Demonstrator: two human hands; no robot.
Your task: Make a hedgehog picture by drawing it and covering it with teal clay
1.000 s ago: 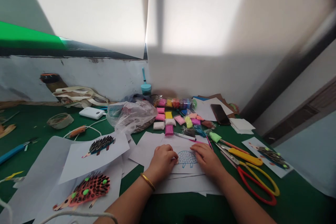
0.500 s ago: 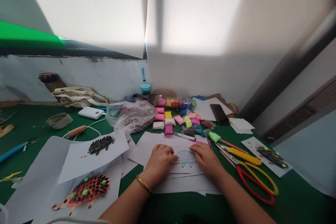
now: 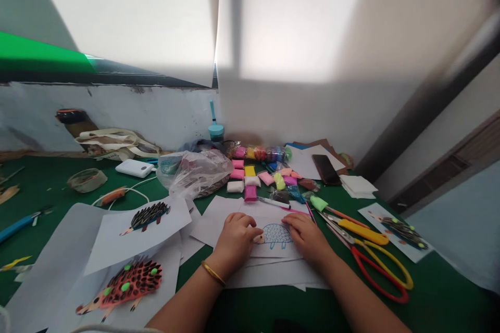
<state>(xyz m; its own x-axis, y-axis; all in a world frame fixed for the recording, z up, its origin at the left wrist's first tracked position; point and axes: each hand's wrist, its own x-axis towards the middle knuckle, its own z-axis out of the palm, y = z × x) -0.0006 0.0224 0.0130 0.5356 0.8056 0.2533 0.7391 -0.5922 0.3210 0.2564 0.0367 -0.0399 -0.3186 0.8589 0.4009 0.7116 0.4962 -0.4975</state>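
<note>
A sheet of white paper [image 3: 269, 253] bears a hedgehog drawing [image 3: 277, 234] in blue line, with scalloped marks on its body and blue legs. At its left end a peach clay face [image 3: 259, 238] with a dark eye is stuck on. My left hand [image 3: 237, 237] rests on the paper beside this face, its index finger stretched out over the upper edge and nothing held. A gold bangle [image 3: 213, 273] is round that wrist. On the drawing's right side my right hand [image 3: 305, 233] lies with fingers extended, fingertips touching the paper by the hedgehog's back.
Finished hedgehog pictures lie left [image 3: 130, 283] and right [image 3: 398, 229]. Scissors [image 3: 380, 265] and a yellow cutter [image 3: 363, 231] sit right of my hand. Ahead are clay packets [image 3: 250, 192], a white marker [image 3: 273, 202], a plastic bag [image 3: 195, 171] and a phone [image 3: 326, 169].
My left fingers have lifted and shifted slightly off the clay face, so its eye now shows. My right hand stays in place.
</note>
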